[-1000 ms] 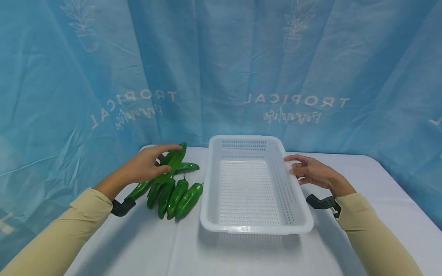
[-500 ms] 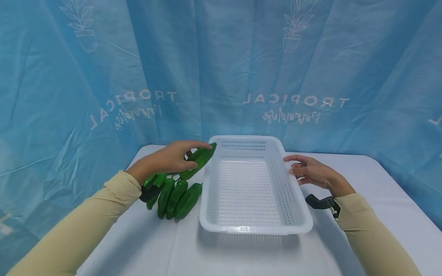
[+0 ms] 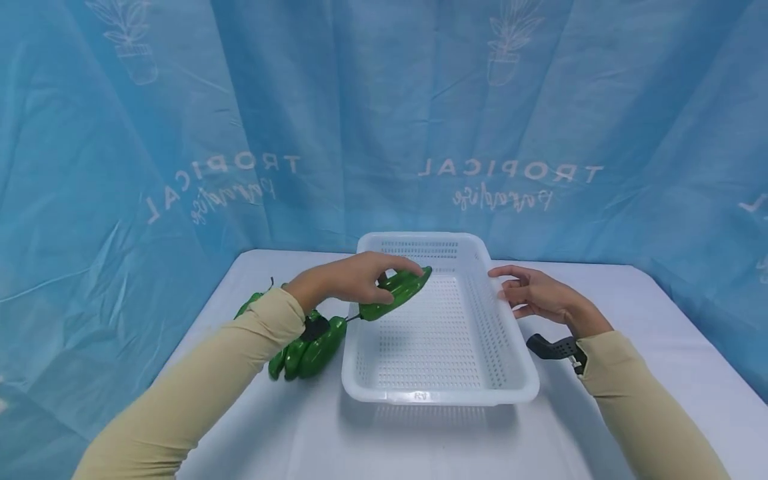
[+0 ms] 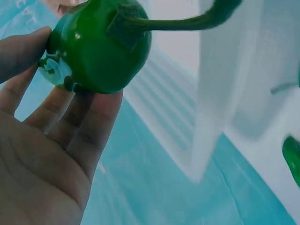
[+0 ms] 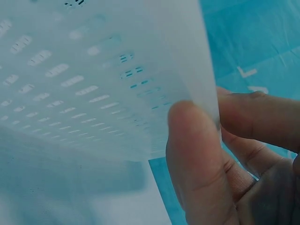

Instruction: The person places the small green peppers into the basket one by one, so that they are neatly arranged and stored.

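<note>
In the head view my left hand [image 3: 351, 277] holds a long green chili pepper [image 3: 399, 293] between thumb and fingers, over the left part of a white perforated plastic basket [image 3: 441, 398]. Whether a second pepper lies in the grip behind it I cannot tell. The left wrist view shows the glossy pepper [image 4: 103, 47] with its curved stem pointing away from the palm. My right hand [image 3: 537, 295] pinches the basket's right rim; in the right wrist view the thumb [image 5: 192, 140] presses the underside of the white rim [image 5: 204, 70]. The basket is tilted slightly toward me.
Several more green chili peppers [image 3: 321, 350] lie on the white tablecloth [image 3: 336, 440] left of the basket, partly hidden by my left sleeve [image 3: 240, 360]. A blue printed curtain [image 3: 384, 120] hangs behind and beside the table.
My left hand has lifted the green chili pepper from the pile and carried it right, past the basket's left rim to above its inside. My right hand stays at the basket's right rim.
</note>
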Available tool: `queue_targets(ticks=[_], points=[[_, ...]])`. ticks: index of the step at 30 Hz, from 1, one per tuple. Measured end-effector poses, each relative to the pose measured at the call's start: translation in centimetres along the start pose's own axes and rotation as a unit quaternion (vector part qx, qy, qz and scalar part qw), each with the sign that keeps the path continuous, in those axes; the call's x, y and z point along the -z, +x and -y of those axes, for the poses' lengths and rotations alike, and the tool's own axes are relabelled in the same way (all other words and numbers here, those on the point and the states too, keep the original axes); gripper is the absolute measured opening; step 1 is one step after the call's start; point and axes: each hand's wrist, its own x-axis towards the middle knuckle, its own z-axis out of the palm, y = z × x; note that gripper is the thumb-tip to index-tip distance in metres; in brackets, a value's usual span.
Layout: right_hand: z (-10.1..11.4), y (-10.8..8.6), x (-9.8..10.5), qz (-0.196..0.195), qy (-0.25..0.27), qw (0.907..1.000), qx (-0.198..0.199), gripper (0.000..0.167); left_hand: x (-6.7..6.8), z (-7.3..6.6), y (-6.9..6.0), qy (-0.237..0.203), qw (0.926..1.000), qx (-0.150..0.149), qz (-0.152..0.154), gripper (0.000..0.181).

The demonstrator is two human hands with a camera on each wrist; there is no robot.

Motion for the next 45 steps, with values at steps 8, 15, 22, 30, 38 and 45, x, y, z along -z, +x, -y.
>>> queue_targets(ticks=[8,15,22,30,38,45], points=[[0.4,0.4,-0.2,-0.003,-0.015,0.9999,0.0,0.065,-1.7,-1.2,2.8,-0.014,0.9996,0.004,0.026,0.06],[0.8,0.4,-0.5,-0.003,-0.013,0.9999,-0.002,0.064,-2.7,-1.0,3.9,-0.013,0.9994,0.017,0.025,0.059],[1.0,0.4,-0.6,-0.007,-0.018,0.9998,0.0,0.064,-3.8,-1.2,4.8,-0.02,0.9988,0.025,0.036,0.06],[0.9,0.3,-0.5,-0.01,-0.021,0.9997,-0.007,0.064,-4.7,-1.5,5.8,-0.053,0.9974,0.016,0.046,0.058],[0.6,0.0,-0.4,-0.016,-0.026,0.9995,-0.009,0.065,-5.2,-1.7,6.1,-0.053,0.9971,0.018,0.051,0.058],[0.4,-0.1,-0.2,-0.017,-0.019,0.9996,-0.007,0.065,-5.9,-1.2,6.6,-0.056,0.9967,0.009,0.059,0.058]])
